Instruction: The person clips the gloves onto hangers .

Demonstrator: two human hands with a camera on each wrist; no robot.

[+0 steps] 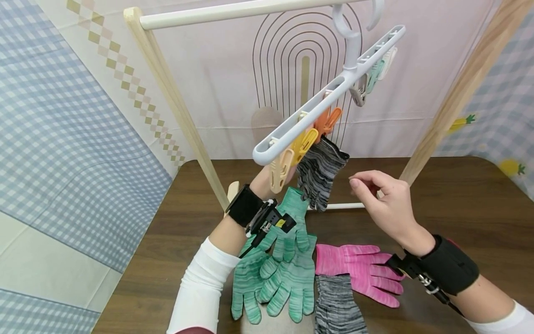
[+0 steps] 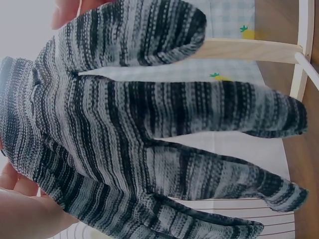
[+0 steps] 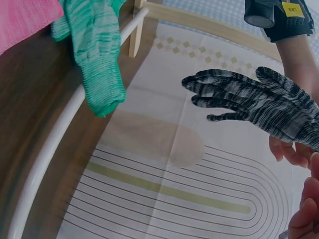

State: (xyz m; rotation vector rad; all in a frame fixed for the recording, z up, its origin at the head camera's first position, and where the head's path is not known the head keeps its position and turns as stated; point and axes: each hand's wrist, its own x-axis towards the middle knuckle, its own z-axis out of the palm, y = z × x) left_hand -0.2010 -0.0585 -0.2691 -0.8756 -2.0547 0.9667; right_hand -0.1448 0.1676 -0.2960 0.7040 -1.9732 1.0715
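A black-and-grey striped knit glove (image 1: 320, 171) hangs fingers down under the white clip hanger (image 1: 329, 95), its cuff by the orange clothes peg (image 1: 327, 123). My left hand (image 2: 27, 209) holds the glove near its cuff; in the head view the yellow peg (image 1: 304, 144) and beige peg (image 1: 280, 170) partly hide that hand. To the right of the glove, and apart from it, my right hand (image 1: 385, 195) is raised with thumb and forefinger close together and nothing visible between them. The right wrist view shows its fingertips (image 3: 310, 206) at the lower right.
Green gloves (image 1: 288, 273), a pink glove (image 1: 363, 271) and another grey glove (image 1: 340, 304) lie on the brown table (image 1: 158, 269). A wooden rack with a white top bar (image 1: 233, 11) carries the hanger. Grey, green and white pegs (image 1: 375, 74) hang at its far end.
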